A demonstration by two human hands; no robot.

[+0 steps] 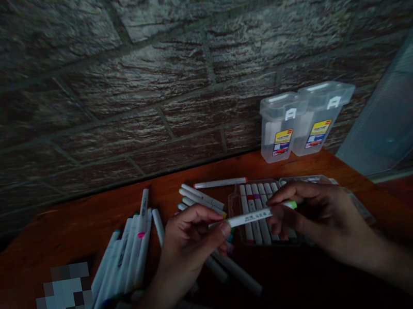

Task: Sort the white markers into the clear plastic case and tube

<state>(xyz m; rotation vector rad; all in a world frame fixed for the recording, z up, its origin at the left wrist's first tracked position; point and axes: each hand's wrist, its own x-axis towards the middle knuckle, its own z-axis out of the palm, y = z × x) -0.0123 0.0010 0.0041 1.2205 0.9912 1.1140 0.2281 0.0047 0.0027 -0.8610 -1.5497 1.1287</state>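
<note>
A white marker point(253, 217) with a light green end is held level between both hands. My left hand point(191, 243) pinches its left end between thumb and fingers. My right hand point(318, 217) grips it near the green end on the right. Behind and below the right hand lies an open clear plastic case point(235, 207) with a row of white markers point(255, 230) in it; the hand hides part of the case. Around the left hand lie loose white markers point(199, 197), some partly covered by it.
Several more white markers point(132, 255) lie in a pile at the left of the wooden table point(93, 209). One marker point(221, 183) lies crosswise at the back. Two lidded clear boxes point(278, 127) stand at the back right against the stone-block wall point(176, 86).
</note>
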